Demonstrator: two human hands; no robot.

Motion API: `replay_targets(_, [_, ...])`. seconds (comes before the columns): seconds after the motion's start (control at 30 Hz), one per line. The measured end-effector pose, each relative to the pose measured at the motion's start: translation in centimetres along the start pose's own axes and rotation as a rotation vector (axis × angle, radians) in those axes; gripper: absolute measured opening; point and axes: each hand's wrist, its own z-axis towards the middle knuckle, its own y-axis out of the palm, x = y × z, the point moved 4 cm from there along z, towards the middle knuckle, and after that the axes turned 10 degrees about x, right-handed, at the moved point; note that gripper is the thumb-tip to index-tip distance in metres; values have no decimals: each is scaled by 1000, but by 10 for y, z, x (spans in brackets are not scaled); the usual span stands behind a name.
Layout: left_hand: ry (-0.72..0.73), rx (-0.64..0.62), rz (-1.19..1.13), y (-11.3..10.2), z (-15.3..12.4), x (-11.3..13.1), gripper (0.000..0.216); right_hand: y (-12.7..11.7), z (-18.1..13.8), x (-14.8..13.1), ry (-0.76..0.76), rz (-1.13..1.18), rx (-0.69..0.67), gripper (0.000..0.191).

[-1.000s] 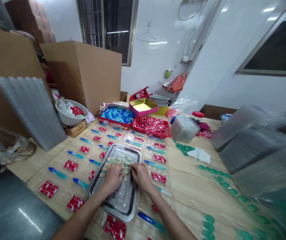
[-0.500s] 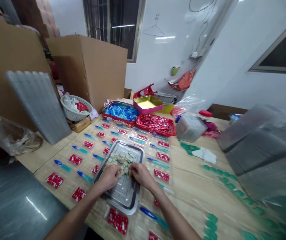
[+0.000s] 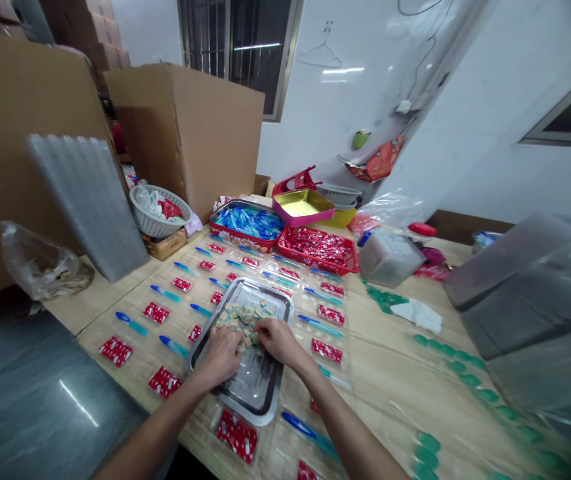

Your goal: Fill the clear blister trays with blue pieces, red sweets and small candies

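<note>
Left hand [image 3: 222, 353] and right hand [image 3: 278, 341] are bent over a metal tray [image 3: 256, 403], close beside each other but apart, with the fingers of both curled in among small pale-and-green pieces [image 3: 246, 313]. From where I'm standing I can't tell whether either hand has a piece pinched in it; the fingertips are tucked down too far. Those pieces lie in a loose heap in the far half of the tray, and the near half shows bare metal.

Around the tray, the wooden table [image 3: 375, 380] is laid with rows of clear plastic packs, with red patterned packets [image 3: 116, 351] and blue-and-teal handled things [image 3: 132, 323] set among them. Beyond the rows, at the far side, there's a red tin [image 3: 245, 240] heaped with blue items, and just to its right a red basket [image 3: 351, 265] full of shiny red packets. Off to the right I see green discs [image 3: 427, 441] in lines and tall stacks of clear plastic [image 3: 520, 293]. Far left, a white perforated basket [image 3: 152, 227] sits before a big cardboard box [image 3: 218, 130].
</note>
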Motion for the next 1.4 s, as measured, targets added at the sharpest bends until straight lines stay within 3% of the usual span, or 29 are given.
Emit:
replay_targets(0.2, [-31, 33, -26, 0, -3, -2, 14, 8, 3, -2, -49, -128, -73, 24])
replay_targets(0.43, [-96, 99, -126, 1, -5, -13, 13, 7, -10, -1, -67, 78, 43, 20])
replay_targets(0.53, [-206, 128, -363, 4, -6, -23, 12, 11, -20, -2, 7, 319, 64, 14])
replay_targets(0.63, [-307, 138, -767, 8, -10, -29, 13, 18, -32, -9, 93, 565, 13, 9])
replay_targets(0.73, [-418, 66, -1092, 12, -18, -28, 17, 21, -39, -18, 127, 621, 38, 6])
replay_targets(0.8, [-468, 35, -1187, 11, -23, -25, 18, 22, -42, -22, 123, 587, 86, 5])
replay_targets(1.23, [-526, 32, -1252, 9, -34, -22, 18, 30, -54, -17, 151, 589, 192, 13])
replay_targets(1.4, [-604, 146, -1247, 8, -39, -21, 18, 40, -57, -12, 317, 874, 274, 8])
